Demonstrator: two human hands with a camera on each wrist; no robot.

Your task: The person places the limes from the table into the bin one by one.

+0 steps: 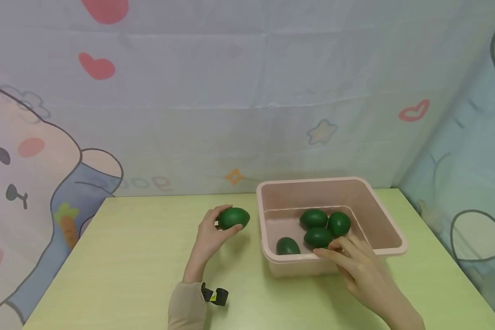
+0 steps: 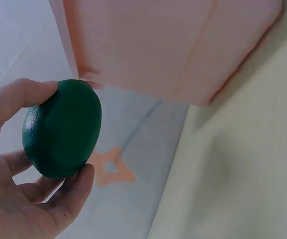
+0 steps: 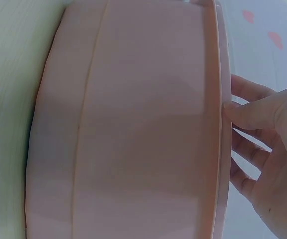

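To the left of the pink plastic bin [image 1: 309,185], my left hand [image 1: 212,233] holds a dark green oval fruit [image 1: 233,217] above the table. In the left wrist view, the thumb and curled fingers grip this smooth fruit [image 2: 66,129] from its two sides. My right hand [image 1: 363,270] is at the bin's front rim, fingers reaching over it. The right wrist view shows the thumb of the right hand [image 3: 275,134] against the rim's outer side, with the fingers partly hidden behind it. Several similar green fruits [image 1: 313,219] lie inside the bin.
The bin stands on a pale yellow-green table [image 1: 140,256], toward its right side. Behind the table hangs a cloth backdrop [image 1: 214,91] with cartoon prints. A black wrist strap [image 1: 215,295] is on the left wrist.
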